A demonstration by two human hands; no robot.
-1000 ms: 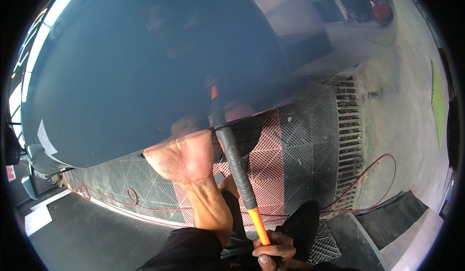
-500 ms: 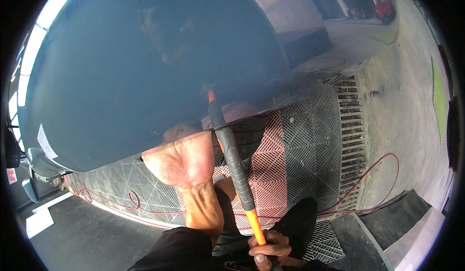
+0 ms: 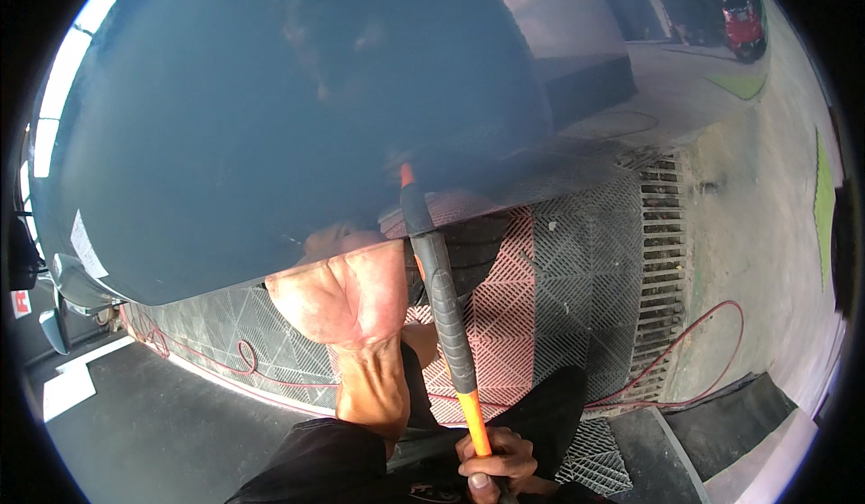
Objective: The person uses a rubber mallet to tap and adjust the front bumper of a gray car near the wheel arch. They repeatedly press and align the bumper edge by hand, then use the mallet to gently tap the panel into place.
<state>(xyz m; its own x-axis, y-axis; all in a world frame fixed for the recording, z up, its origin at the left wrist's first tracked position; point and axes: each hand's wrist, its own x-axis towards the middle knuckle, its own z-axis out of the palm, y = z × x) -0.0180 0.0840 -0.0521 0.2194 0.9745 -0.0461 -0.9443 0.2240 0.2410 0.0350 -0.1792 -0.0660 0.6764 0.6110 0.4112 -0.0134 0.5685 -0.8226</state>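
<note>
Head view shows a large dark glossy car body panel (image 3: 270, 126) filling the upper left and centre of the frame, its lower edge curving across the middle. Below it, at centre right, lies a floor of grey and red grid tiles (image 3: 577, 270), with a thin red hose (image 3: 712, 342) looping over it toward the lower right. Left hand (image 3: 347, 292), near centre, is spread flat with the palm pressed against the panel's lower edge. Right hand (image 3: 491, 459), at the bottom centre, is clenched around the orange end of a long-handled tool (image 3: 441, 297), whose black shaft rises to touch the panel just above centre.
</note>
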